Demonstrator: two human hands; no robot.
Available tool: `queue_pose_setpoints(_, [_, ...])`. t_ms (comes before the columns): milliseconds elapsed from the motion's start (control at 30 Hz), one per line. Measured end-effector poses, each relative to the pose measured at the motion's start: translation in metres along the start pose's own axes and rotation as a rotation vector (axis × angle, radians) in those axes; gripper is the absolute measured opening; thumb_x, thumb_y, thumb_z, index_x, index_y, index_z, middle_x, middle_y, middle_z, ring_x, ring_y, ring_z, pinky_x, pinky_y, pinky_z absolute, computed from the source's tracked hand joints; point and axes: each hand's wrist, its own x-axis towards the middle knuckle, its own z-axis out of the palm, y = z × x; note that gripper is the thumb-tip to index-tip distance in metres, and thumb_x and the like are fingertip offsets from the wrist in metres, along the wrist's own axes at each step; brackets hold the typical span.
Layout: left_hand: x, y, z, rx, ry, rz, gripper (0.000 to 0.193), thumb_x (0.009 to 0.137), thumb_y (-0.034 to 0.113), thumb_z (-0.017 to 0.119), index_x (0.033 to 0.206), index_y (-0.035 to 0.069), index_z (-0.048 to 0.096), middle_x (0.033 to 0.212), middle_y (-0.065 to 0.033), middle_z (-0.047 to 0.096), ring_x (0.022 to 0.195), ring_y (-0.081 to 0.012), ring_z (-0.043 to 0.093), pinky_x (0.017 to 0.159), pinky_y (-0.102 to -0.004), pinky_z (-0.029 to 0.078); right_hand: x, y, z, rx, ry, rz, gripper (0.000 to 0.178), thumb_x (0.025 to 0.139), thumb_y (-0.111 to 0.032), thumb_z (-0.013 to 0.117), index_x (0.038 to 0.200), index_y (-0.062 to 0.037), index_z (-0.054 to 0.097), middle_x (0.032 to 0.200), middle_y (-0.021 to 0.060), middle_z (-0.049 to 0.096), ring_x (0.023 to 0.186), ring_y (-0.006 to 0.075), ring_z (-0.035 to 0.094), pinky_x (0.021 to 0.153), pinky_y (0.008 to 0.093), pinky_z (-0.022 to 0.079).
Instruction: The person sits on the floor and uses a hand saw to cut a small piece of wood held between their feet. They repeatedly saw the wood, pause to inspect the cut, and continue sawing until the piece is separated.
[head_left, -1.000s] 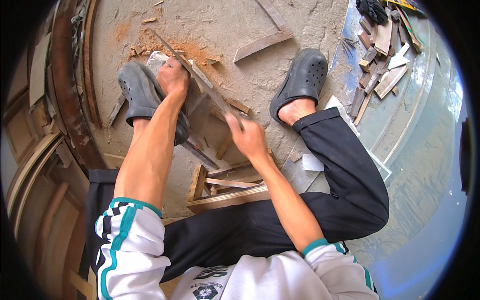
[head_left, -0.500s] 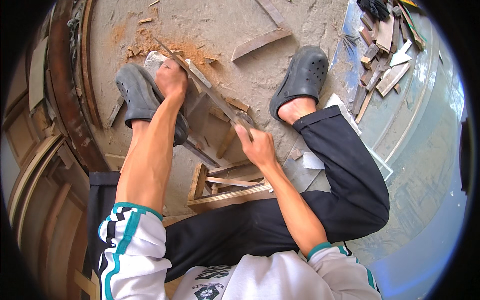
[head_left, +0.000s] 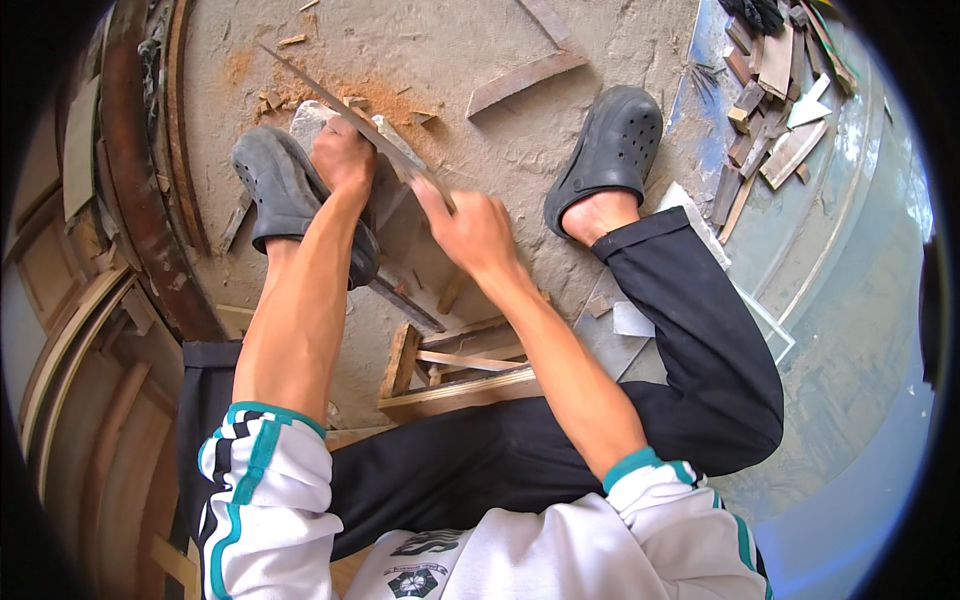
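My right hand (head_left: pixel 470 230) is closed round the handle of a handsaw (head_left: pixel 395 155). Its narrow blade slants up and left, passing close beside my left hand (head_left: pixel 343 155). That left hand is closed and pressed down next to the left grey clog (head_left: pixel 275 190); whatever lies inside its fingers is hidden. A whitish block (head_left: pixel 308 117) shows beside its knuckles. Orange-brown sawdust (head_left: pixel 385 102) and small wood offcuts (head_left: pixel 424 118) lie on the floor beyond the blade.
A wooden frame (head_left: pixel 460 395) stands between my legs. An angled board (head_left: pixel 525 83) lies ahead, left of the right clog (head_left: pixel 612 140). Scrap wood (head_left: pixel 775 65) is heaped at far right, near a glass sheet (head_left: pixel 830 290). Long curved-looking boards (head_left: pixel 135 170) line the left.
My right hand has pushed forward and left, so the saw's tip reaches farther past my left hand. The left hand stays nearly in place.
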Motion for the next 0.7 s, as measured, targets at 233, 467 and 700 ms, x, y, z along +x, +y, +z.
queue_pose_setpoints(233, [0.002, -0.025, 0.015, 0.090, 0.049, 0.059, 0.020, 0.086, 0.020, 0.059, 0.083, 0.001, 0.062, 0.085, -0.0250, 0.069, 0.074, -0.0423, 0.068, 0.063, -0.0504, 0.054, -0.070, 0.057, 0.001, 0.295, 0.114, -0.045, 0.058, 0.095, -0.050, 0.055, 0.079, 0.0030, 0.071, 0.066, 0.0268, 0.061, 0.065, 0.0421, 0.066, 0.060, 0.0444, 0.051])
queue_pose_setpoints(467, [0.006, -0.019, 0.013, -0.041, -0.001, -0.029, 0.017, 0.085, 0.018, 0.059, 0.085, 0.002, 0.063, 0.085, -0.0239, 0.069, 0.076, -0.0425, 0.068, 0.063, -0.0502, 0.054, 0.001, 0.007, 0.005, 0.070, -0.024, -0.012, 0.056, 0.094, -0.052, 0.055, 0.089, 0.0016, 0.073, 0.069, 0.0246, 0.064, 0.067, 0.0415, 0.067, 0.060, 0.0445, 0.052])
queue_pose_setpoints(700, [0.002, -0.006, 0.005, -0.013, 0.011, -0.030, 0.026, 0.087, 0.024, 0.055, 0.081, 0.000, 0.063, 0.088, -0.0257, 0.068, 0.080, -0.0448, 0.067, 0.070, -0.0511, 0.053, -0.016, -0.007, -0.010, 0.123, -0.025, 0.033, 0.057, 0.095, -0.050, 0.055, 0.081, 0.0024, 0.072, 0.068, 0.0250, 0.064, 0.064, 0.0425, 0.067, 0.061, 0.0461, 0.053])
